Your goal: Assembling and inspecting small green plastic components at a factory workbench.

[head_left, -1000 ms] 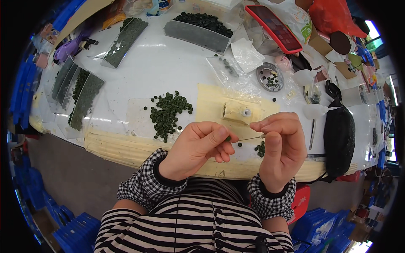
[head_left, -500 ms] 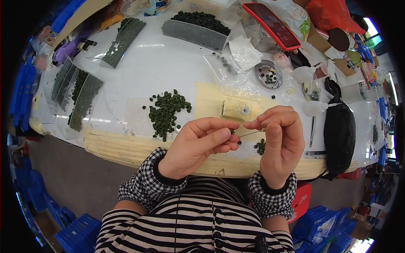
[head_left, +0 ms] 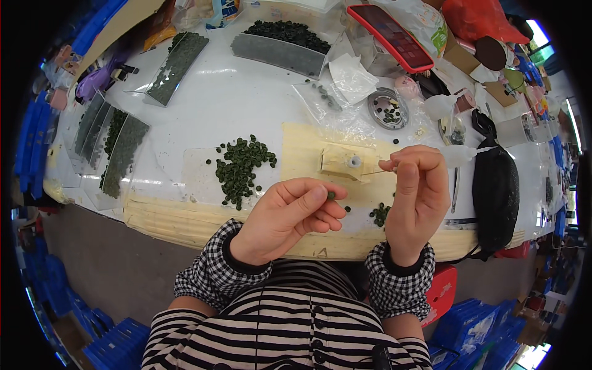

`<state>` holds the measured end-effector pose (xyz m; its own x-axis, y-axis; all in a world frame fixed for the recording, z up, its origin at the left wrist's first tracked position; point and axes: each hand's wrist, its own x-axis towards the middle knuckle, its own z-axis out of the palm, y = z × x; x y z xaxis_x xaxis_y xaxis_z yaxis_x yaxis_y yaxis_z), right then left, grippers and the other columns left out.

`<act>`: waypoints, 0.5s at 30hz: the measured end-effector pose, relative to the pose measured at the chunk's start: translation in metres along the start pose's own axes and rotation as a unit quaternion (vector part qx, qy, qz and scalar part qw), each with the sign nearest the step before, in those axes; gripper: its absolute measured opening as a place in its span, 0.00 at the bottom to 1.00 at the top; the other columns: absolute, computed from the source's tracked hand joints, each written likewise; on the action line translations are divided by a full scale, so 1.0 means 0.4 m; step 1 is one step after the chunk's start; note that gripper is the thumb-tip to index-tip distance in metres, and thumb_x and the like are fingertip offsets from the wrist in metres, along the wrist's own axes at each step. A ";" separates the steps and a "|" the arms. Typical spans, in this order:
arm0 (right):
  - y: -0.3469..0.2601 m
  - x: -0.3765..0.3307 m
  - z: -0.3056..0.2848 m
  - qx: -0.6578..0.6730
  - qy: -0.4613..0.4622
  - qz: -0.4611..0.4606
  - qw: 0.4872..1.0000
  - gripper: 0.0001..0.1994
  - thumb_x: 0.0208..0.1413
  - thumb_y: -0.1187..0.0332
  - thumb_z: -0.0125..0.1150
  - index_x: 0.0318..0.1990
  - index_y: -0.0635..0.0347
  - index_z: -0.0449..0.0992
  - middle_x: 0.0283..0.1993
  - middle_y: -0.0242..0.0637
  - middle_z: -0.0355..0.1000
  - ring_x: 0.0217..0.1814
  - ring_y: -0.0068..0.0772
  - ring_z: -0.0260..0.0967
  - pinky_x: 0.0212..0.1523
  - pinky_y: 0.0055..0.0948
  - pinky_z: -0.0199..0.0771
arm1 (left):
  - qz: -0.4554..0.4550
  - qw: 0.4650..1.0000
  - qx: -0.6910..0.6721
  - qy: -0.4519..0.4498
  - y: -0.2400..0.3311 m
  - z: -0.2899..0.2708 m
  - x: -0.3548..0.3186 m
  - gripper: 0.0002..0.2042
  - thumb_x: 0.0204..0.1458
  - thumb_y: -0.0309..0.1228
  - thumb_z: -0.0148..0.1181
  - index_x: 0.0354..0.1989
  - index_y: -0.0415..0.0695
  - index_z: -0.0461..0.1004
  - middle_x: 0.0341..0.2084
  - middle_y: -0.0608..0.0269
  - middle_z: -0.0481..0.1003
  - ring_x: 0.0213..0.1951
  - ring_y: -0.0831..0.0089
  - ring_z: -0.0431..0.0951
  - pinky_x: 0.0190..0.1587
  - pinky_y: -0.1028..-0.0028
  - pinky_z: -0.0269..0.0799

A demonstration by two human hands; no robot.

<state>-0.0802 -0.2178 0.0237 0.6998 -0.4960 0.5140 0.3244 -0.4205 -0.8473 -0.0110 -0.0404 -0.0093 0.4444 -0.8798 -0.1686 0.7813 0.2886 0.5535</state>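
Pinched between the thumb and fingers of my left hand (head_left: pixel 285 213) is a small round dark green piece (head_left: pixel 332 195). My right hand (head_left: pixel 417 200) grips a thin needle-like stick (head_left: pixel 375 172) in its fingertips, its tip pointing left to the lower edge of a yellow tape-covered block (head_left: pixel 337 161). On top of that block sits a small pale round fitting (head_left: pixel 354 161). To the left of my left hand lies a loose pile of dark green pieces (head_left: pixel 237 169). A smaller cluster of green pieces (head_left: pixel 379 214) rests beside my right wrist.
Clear trays of green pieces stand at the back (head_left: pixel 280 54) and left (head_left: pixel 126 154). A round dish (head_left: pixel 388 108), a red-cased phone (head_left: pixel 391 38), a white squeeze bottle (head_left: pixel 457 155), tweezers (head_left: pixel 456 190) and a black pouch (head_left: pixel 495 191) lie on the right. Yellow padding (head_left: pixel 185 219) covers the table's front edge.
My right hand has moved up and right, carrying the stick away from the left hand to the block. The left hand has shifted slightly down, with the green piece still pinched.
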 end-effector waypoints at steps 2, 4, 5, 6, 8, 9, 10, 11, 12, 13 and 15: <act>0.024 0.009 0.000 -0.109 0.006 -0.060 0.992 0.04 0.58 0.75 0.58 0.33 0.65 0.70 0.34 0.37 0.68 0.33 0.28 0.67 0.36 0.24 0.69 | 0.004 1.000 -0.004 -0.003 -0.002 0.000 0.001 0.16 0.64 0.35 0.46 0.50 0.35 0.72 0.35 0.57 0.79 0.36 0.74 0.81 0.39 0.82 0.78; 0.028 0.020 0.008 -0.186 0.016 -0.109 0.976 0.05 0.52 0.76 0.63 0.30 0.64 0.71 0.30 0.37 0.68 0.32 0.35 0.67 0.33 0.28 0.67 | 0.005 1.000 0.003 0.004 -0.002 -0.001 0.002 0.17 0.65 0.36 0.46 0.50 0.35 0.71 0.35 0.57 0.79 0.36 0.74 0.81 0.39 0.82 0.78; 0.031 0.023 0.011 -0.204 0.009 -0.116 0.972 0.05 0.51 0.76 0.64 0.30 0.64 0.72 0.31 0.37 0.68 0.32 0.35 0.67 0.33 0.28 0.67 | 0.005 1.000 0.007 0.008 -0.003 -0.002 0.001 0.17 0.65 0.36 0.46 0.50 0.35 0.71 0.35 0.57 0.79 0.36 0.75 0.81 0.39 0.82 0.78; 0.033 0.025 0.012 -0.223 0.003 -0.122 0.967 0.06 0.51 0.76 0.64 0.30 0.64 0.72 0.31 0.38 0.69 0.32 0.36 0.68 0.33 0.28 0.67 | 0.003 1.000 0.008 0.010 -0.003 -0.002 0.000 0.17 0.65 0.37 0.45 0.50 0.35 0.71 0.34 0.57 0.79 0.35 0.75 0.81 0.38 0.82 0.77; 0.037 0.024 0.017 -0.249 -0.008 -0.116 0.961 0.06 0.49 0.75 0.66 0.30 0.63 0.72 0.31 0.38 0.69 0.32 0.39 0.68 0.32 0.30 0.67 | 0.001 1.000 0.009 0.015 -0.001 -0.001 -0.001 0.17 0.65 0.37 0.45 0.49 0.34 0.71 0.34 0.57 0.79 0.35 0.75 0.81 0.38 0.82 0.77; 0.039 0.023 0.016 -0.261 -0.017 -0.114 0.958 0.06 0.48 0.75 0.66 0.30 0.63 0.73 0.32 0.38 0.69 0.32 0.39 0.67 0.32 0.31 0.67 | 0.001 1.000 0.000 0.010 -0.002 -0.001 -0.001 0.18 0.65 0.38 0.44 0.49 0.34 0.72 0.33 0.58 0.79 0.34 0.75 0.81 0.37 0.82 0.77; 0.040 0.022 0.018 -0.272 -0.027 -0.112 0.955 0.06 0.48 0.75 0.66 0.30 0.63 0.73 0.32 0.38 0.69 0.33 0.39 0.67 0.33 0.31 0.67 | 0.002 1.000 -0.009 0.005 -0.004 -0.003 -0.001 0.18 0.65 0.38 0.44 0.48 0.34 0.72 0.32 0.58 0.79 0.33 0.75 0.81 0.37 0.82 0.77; 0.040 0.021 0.018 -0.282 -0.036 -0.111 0.952 0.07 0.47 0.75 0.66 0.30 0.62 0.73 0.32 0.37 0.69 0.33 0.39 0.67 0.33 0.32 0.67 | 0.003 1.000 -0.018 0.001 -0.005 -0.005 -0.002 0.18 0.65 0.39 0.43 0.47 0.34 0.72 0.32 0.58 0.79 0.33 0.76 0.80 0.37 0.83 0.77; 0.040 0.020 0.019 -0.285 -0.043 -0.109 0.951 0.07 0.47 0.75 0.67 0.30 0.62 0.73 0.32 0.37 0.69 0.34 0.39 0.67 0.33 0.32 0.67 | 0.005 1.000 -0.025 -0.010 -0.007 -0.007 -0.002 0.19 0.65 0.39 0.43 0.46 0.34 0.72 0.31 0.58 0.79 0.32 0.76 0.80 0.36 0.83 0.77; 0.040 0.020 0.019 -0.288 -0.050 -0.107 0.950 0.07 0.47 0.75 0.67 0.30 0.62 0.73 0.32 0.37 0.69 0.34 0.39 0.67 0.33 0.32 0.67 | 0.006 0.999 -0.031 -0.021 -0.009 -0.010 -0.001 0.19 0.66 0.40 0.42 0.45 0.35 0.72 0.31 0.59 0.79 0.32 0.76 0.80 0.36 0.83 0.77; 0.037 0.019 0.018 -0.294 -0.061 -0.103 0.948 0.07 0.46 0.74 0.67 0.31 0.62 0.74 0.32 0.37 0.69 0.35 0.39 0.67 0.34 0.32 0.67 | 0.001 1.000 -0.020 -0.017 -0.006 -0.005 -0.002 0.19 0.65 0.41 0.42 0.43 0.35 0.72 0.29 0.58 0.77 0.30 0.75 0.79 0.35 0.81 0.76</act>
<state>-0.0655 -0.2226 0.0140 0.7407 -0.2805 0.6105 0.0761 -0.8678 -0.4910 -0.0124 -0.0395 -0.0120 0.4307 -0.8917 -0.1392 0.7981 0.3043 0.5201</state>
